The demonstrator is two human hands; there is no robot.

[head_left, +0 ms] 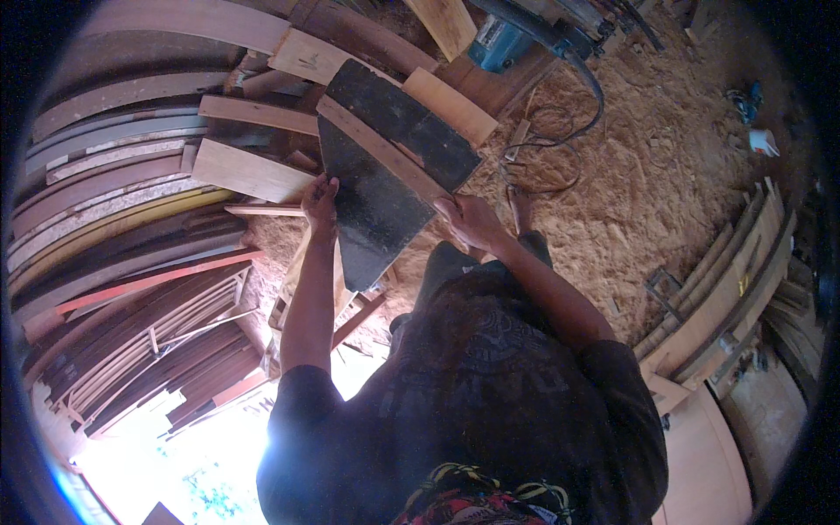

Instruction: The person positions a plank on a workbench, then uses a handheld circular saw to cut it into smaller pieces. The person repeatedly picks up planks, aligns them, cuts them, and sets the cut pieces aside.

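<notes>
A black flat board (376, 206) with angled edges is held up in front of me. Across its face runs a narrow brown wooden strip (385, 150), and the dark surface shows on both sides of it. My left hand (321, 203) is closed on the board's left edge, thumb on the near face. At the strip's lower right end, my right hand (472, 223) is closed round the strip, close to the board's edge. Whether the strip is fixed to the board or only lies against it, I cannot tell.
Sawdust (630, 166) covers the floor ahead and right. A teal power tool (500, 44) with a dark cable (598, 96) sits at the far side. Stacked planks (131, 157) fill the left; more boards (717, 289) lean at right. A white container (763, 143) lies far right.
</notes>
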